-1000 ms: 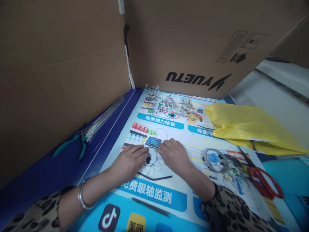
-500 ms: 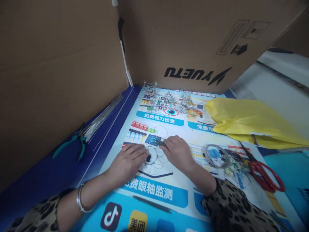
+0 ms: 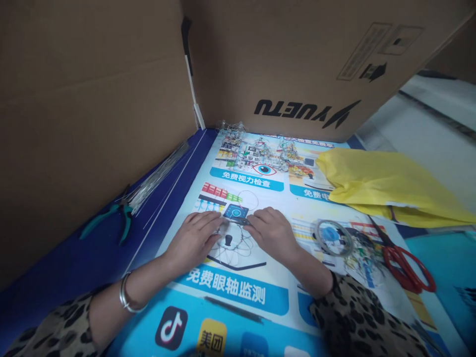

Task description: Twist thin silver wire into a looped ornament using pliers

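Over the printed poster (image 3: 245, 275), my left hand (image 3: 197, 238) and my right hand (image 3: 273, 233) face each other. The right one is closed on a small dark tool (image 3: 241, 221), which points left towards the left fingertips. My left hand's fingers are pinched together at the tool's tip; whatever is between them is too small to make out. Thin looped wire (image 3: 241, 250) lies just below and between the hands, and one fine loop rises above the tool.
Green-handled pliers (image 3: 126, 218) and a bundle of thin wires (image 3: 159, 176) lie left. Cardboard walls (image 3: 290, 59) stand behind. At right are a tape roll (image 3: 333, 238), red scissors (image 3: 409, 267), a yellow bag (image 3: 386, 183) and tangled wire pieces (image 3: 366, 258).
My left hand has shifted slightly up, its fingertips now closed near the tool's tip. The tool in my right hand has turned from tilted to nearly level.
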The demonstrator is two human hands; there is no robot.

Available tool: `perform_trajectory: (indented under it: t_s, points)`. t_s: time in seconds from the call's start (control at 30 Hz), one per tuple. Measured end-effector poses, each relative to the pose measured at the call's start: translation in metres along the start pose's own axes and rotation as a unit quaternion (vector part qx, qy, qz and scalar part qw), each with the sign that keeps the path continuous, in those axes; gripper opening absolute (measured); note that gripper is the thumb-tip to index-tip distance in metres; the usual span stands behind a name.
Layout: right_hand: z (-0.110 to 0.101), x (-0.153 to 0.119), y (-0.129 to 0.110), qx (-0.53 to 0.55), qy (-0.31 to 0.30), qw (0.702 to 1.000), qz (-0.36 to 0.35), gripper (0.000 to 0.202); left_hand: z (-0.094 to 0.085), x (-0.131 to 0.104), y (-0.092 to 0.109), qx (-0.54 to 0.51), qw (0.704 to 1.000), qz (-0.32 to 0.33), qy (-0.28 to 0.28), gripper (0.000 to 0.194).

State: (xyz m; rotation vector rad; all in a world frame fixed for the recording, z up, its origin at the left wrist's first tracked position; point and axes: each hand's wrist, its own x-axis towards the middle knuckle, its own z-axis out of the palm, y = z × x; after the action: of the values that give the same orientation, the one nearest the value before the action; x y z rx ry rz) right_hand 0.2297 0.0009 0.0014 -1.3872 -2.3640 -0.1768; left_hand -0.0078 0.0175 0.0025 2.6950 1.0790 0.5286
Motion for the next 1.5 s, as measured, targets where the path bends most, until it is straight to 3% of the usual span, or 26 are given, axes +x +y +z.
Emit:
perform_trajectory:
  t_s: [0.23, 0.43, 0.67, 0.83, 0.9, 1.03, 1.1, 1.33, 1.5]
  points:
    - [-0.001, 0.007, -0.006, -0.052, -0.046, 0.997, -0.017, 0.019, -0.003, 0.000, -0.001, 0.006, 0.999, -0.006, -0.038, 0.035]
    - [0.003, 0.003, -0.007, -0.059, -0.041, 0.997, -0.003, 0.020, -0.003, -0.002, -0.003, 0.000, 0.999, -0.010, -0.041, 0.038]
    - [-0.001, -0.010, -0.003, 0.029, 0.028, 0.999, 0.032, 0.022, -0.004, -0.003, -0.011, -0.053, 0.998, -0.007, 0.022, 0.035]
    - [-0.007, -0.022, -0.007, 0.069, 0.005, 0.998, -0.003, 0.021, -0.011, -0.004, -0.016, -0.087, 0.988, 0.015, 0.129, 0.024]
    - [-0.009, -0.025, -0.011, 0.071, -0.011, 0.997, -0.039, 0.022, -0.014, -0.004, -0.016, -0.079, 0.991, 0.032, 0.103, 0.026]
    - [-0.011, -0.025, -0.015, 0.061, -0.032, 0.994, -0.080, 0.022, -0.014, 0.000, -0.014, -0.044, 0.997, 0.046, -0.041, 0.041]
    - [-0.011, -0.024, -0.015, 0.060, -0.048, 0.993, -0.088, 0.022, -0.013, 0.001, -0.013, -0.033, 0.995, 0.042, -0.082, 0.047]
    - [-0.011, -0.022, -0.012, 0.027, -0.093, 0.989, -0.107, 0.022, -0.011, 0.000, -0.014, -0.014, 0.994, 0.039, -0.101, 0.050]
    - [-0.012, -0.023, -0.010, 0.048, -0.071, 0.990, -0.111, 0.021, -0.013, -0.001, -0.017, -0.042, 0.994, 0.040, -0.097, 0.049]
